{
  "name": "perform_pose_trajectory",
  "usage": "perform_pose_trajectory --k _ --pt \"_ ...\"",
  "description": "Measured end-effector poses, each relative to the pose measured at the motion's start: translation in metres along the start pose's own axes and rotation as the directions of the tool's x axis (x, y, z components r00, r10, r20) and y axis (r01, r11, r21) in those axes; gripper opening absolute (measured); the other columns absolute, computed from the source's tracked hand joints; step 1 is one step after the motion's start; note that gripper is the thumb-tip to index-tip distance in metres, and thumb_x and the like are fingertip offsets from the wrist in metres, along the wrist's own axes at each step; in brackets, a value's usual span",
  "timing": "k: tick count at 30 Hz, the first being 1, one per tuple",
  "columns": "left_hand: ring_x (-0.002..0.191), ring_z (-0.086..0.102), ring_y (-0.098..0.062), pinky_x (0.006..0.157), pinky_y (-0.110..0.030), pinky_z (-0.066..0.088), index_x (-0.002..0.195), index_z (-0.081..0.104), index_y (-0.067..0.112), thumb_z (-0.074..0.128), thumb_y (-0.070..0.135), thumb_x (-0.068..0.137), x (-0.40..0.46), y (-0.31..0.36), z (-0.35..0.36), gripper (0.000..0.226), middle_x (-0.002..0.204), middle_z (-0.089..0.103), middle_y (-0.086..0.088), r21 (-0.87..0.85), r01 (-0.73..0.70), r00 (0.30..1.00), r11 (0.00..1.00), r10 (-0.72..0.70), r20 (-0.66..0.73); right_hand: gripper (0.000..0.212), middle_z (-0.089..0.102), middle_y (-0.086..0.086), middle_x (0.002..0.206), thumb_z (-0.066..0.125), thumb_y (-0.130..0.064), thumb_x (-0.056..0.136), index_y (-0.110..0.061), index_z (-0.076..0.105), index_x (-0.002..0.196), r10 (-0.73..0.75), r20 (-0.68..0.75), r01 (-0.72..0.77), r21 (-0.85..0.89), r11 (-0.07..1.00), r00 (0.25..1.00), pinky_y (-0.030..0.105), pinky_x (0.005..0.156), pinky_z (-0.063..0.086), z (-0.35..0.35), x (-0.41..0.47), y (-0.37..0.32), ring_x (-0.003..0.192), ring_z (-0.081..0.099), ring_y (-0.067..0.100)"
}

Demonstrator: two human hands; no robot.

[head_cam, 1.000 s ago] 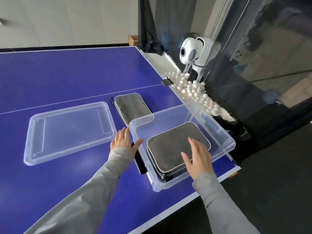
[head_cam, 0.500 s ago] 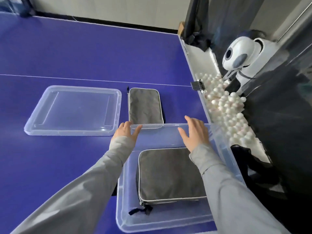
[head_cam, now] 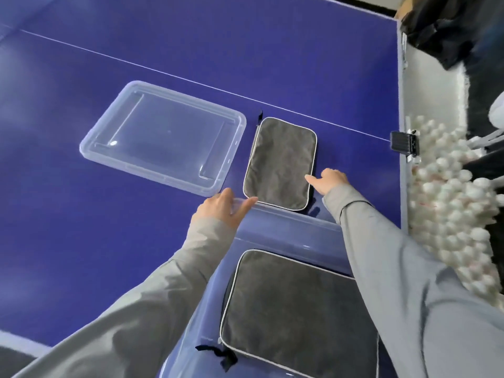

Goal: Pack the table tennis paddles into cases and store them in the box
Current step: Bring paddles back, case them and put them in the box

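In the head view, one grey zipped case (head_cam: 294, 309) is seen lying flat inside the clear box (head_cam: 286, 222), at the near end; that part of the storing can be judged done. A second grey case (head_cam: 281, 162) is still out on the blue bench (head_cam: 109, 255), just beyond the box's far rim and beside the clear lid (head_cam: 163, 137), which lies apart from the box. No loose paddle is seen; whether the outer case holds one cannot be told.

The right hand (head_cam: 330, 181) is placed at the right edge of the outer case, thumb on its top and fingers curled under that edge, so a grip on it appears to be forming or just made. The left hand (head_cam: 223, 208) is laid with relaxed, straight fingers on the box's far left corner, holding nothing.

What is judged left: the second case to be moved into the box, and probably the lid to be fitted.
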State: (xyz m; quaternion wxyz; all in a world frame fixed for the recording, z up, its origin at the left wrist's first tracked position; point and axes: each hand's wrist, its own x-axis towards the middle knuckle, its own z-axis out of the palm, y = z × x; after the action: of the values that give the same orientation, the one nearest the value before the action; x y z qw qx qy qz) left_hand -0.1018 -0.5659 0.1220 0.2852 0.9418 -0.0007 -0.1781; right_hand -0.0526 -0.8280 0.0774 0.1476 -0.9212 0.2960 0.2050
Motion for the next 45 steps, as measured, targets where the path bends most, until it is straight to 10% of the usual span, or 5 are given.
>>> perform_pose_trajectory --k 17,32,38,42,45 --pt "0.093 0.060 -0.026 0.074 -0.036 0.050 0.095 0.054 0.014 0.043 0.067 0.083 0.001 0.000 0.002 0.055 0.104 0.067 0.006 0.038 0.021 0.999 0.999 -0.020 -0.028 0.066 0.044 0.016 0.136 0.069 -0.025 0.082 -0.003 0.029 0.130 0.028 -0.090 0.027 0.551 0.834 0.996 0.036 0.097 0.038 0.010 0.024 -0.026 0.122 0.045 0.034" --pt "0.099 0.054 -0.026 0.073 -0.030 0.033 0.093 0.051 0.016 0.035 0.052 0.095 -0.004 -0.004 -0.003 0.039 0.097 0.053 0.004 -0.134 -0.054 0.993 0.990 0.040 -0.109 0.041 0.054 -0.007 0.079 0.067 -0.010 0.081 -0.022 0.039 0.108 0.049 -0.495 0.460 0.835 0.303 0.867 0.014 0.060 0.044 -0.077 -0.111 -0.043 0.062 0.052 0.004" --pt "0.083 0.062 -0.020 0.072 -0.032 0.043 0.093 0.058 0.020 0.040 0.055 0.088 0.001 -0.045 -0.064 0.039 0.092 0.065 -0.002 -0.858 0.037 0.993 0.512 -0.113 -0.025 0.040 0.062 0.001 0.088 0.068 -0.008 0.083 -0.025 0.044 0.109 0.009 -0.535 0.524 0.831 0.185 0.845 0.009 0.060 0.046 -0.062 -0.202 -0.072 0.070 0.056 0.006" --pt "0.058 0.060 -0.008 0.047 -0.017 0.045 0.113 0.053 0.020 0.027 0.054 0.096 0.018 -0.087 -0.144 0.046 0.088 0.061 -0.002 -0.923 0.186 0.981 0.338 -0.013 0.193 0.039 0.064 -0.001 0.087 0.068 -0.005 0.082 -0.031 0.048 0.103 -0.096 -0.503 0.512 0.845 0.156 0.859 0.015 0.066 0.048 -0.023 -0.251 -0.123 0.074 0.058 0.008" --pt "0.067 0.058 -0.013 0.061 -0.023 0.045 0.118 0.057 0.019 0.041 0.057 0.092 0.022 -0.136 -0.192 0.049 0.087 0.062 0.004 -0.921 0.125 0.989 0.369 0.031 0.147 0.042 0.066 0.002 0.091 0.069 -0.005 0.081 -0.035 0.050 0.102 -0.193 -0.456 0.489 0.852 0.186 0.869 0.028 0.075 0.050 0.017 -0.279 -0.179 0.081 0.061 0.013"
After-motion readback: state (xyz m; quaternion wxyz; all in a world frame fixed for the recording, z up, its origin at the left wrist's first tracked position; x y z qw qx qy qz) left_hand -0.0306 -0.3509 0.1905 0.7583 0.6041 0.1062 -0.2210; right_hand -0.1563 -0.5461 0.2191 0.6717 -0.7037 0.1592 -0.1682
